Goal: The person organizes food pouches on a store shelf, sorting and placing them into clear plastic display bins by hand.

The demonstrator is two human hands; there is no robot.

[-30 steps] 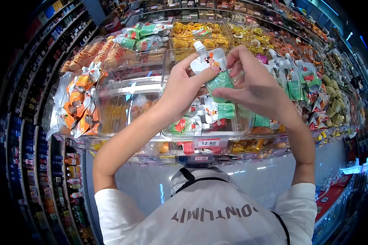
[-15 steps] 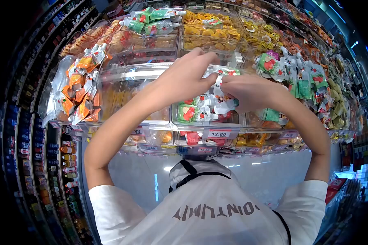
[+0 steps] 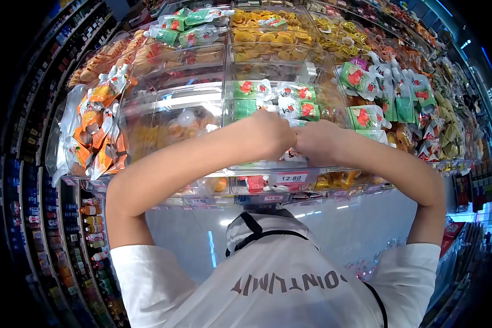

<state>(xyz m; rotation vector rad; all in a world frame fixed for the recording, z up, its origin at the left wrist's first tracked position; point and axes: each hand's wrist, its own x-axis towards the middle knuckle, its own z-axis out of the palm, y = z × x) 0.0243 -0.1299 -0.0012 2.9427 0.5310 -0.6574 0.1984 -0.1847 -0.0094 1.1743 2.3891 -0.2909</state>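
Note:
My left hand [image 3: 270,134] is closed, with its back turned up and fingers curled under. Against it, knuckle to knuckle, is my right hand [image 3: 321,142], also closed. Both hover low over a clear bin of spouted drink pouches. Part of a white and red pouch [image 3: 293,156] peeks out just below where they meet; whether the fingers grip it is hidden. Beyond the hands, green and white pouches with red fruit pictures lie flat in rows, among them an upper left pouch [image 3: 252,89] and an upper right pouch [image 3: 296,91].
Orange pouches [image 3: 99,123] are heaped at the left. More green pouches [image 3: 361,79] stand to the right. Yellow packed sweets [image 3: 270,38] fill a bin behind. A price tag [image 3: 291,178] reading 12.80 fronts the bin. Bottle shelves [image 3: 93,229] run along the left.
My hands have come down towards the front of the bin and closed together. Pouches they covered before now show in rows behind them. The view has shifted slightly.

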